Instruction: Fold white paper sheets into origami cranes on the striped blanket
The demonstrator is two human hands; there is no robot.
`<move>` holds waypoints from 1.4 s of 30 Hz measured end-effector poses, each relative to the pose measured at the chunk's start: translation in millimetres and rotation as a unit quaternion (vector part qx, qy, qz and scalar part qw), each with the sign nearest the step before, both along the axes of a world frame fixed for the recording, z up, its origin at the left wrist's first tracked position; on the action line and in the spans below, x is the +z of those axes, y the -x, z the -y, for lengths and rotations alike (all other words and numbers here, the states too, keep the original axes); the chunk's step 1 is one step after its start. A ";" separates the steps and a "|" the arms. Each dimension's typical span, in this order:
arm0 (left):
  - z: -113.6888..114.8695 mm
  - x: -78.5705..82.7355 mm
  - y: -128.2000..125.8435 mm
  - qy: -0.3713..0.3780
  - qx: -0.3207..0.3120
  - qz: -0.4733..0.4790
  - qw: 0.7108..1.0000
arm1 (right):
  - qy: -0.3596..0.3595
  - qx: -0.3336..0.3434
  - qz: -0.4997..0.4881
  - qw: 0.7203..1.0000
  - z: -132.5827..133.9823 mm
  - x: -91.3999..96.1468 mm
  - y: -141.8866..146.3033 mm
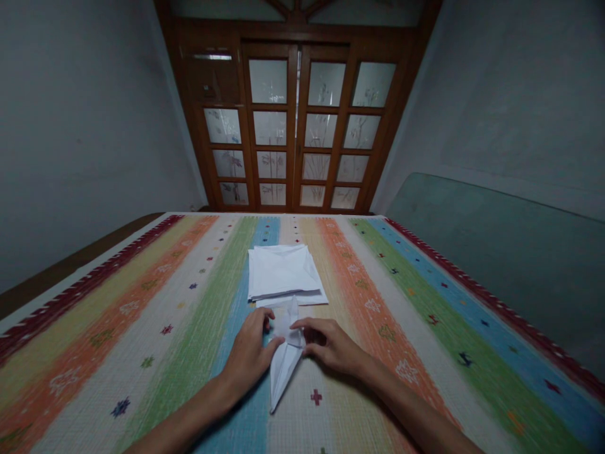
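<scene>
A partly folded white paper shape (285,362) lies on the striped cloth in front of me, its long point aimed toward me. My left hand (250,353) presses on its left side with curled fingers, thumb on the paper. My right hand (331,345) pinches the upper right part of the fold with fingers bent. Just beyond the fold sits a loose stack of white paper sheets (283,272).
A multicoloured striped cloth (416,302) covers the wide surface. A wooden double door with frosted glass panes (295,126) stands behind it. A greenish glass panel (496,246) leans along the right wall. Grey walls close in on both sides.
</scene>
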State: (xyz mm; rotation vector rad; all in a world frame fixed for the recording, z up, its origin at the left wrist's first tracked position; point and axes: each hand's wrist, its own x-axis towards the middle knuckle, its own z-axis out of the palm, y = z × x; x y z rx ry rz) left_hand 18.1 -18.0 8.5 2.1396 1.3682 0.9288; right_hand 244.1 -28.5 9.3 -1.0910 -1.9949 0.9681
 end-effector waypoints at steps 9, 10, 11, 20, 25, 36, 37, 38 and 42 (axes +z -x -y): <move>33.9 15.3 -9.1 -0.007 -0.112 -0.112 0.987 | -0.007 -0.011 0.004 1.000 2.2 -1.2 2.4; 35.7 14.6 -9.6 -0.004 -0.106 -0.115 0.988 | -0.007 -0.012 0.003 1.000 2.2 -1.5 2.6; 36.7 13.6 -9.8 0.000 -0.100 -0.115 0.988 | -0.008 -0.013 0.001 1.000 2.1 -1.6 2.8; 38.2 10.7 -7.5 0.061 -0.061 -0.050 0.995 | 0.023 -0.024 -0.021 0.999 2.1 -0.1 5.3; 39.2 8.7 -8.3 0.072 -0.060 -0.043 0.995 | 0.036 -0.027 -0.041 0.998 2.5 0.3 6.5; 40.0 2.8 -4.4 0.104 -0.055 -0.007 0.993 | 0.016 -0.069 -0.034 0.997 6.4 -8.4 15.3; 38.9 4.1 -4.1 0.103 -0.062 -0.005 0.993 | 0.008 -0.074 -0.022 0.997 7.6 -9.1 16.3; 37.3 5.3 -3.7 0.102 -0.067 0.000 0.993 | 0.002 -0.077 -0.013 0.997 8.7 -9.6 17.1; 26.8 7.6 0.6 0.103 -0.057 0.032 0.993 | -0.007 -0.086 -0.004 0.996 10.7 -11.5 19.6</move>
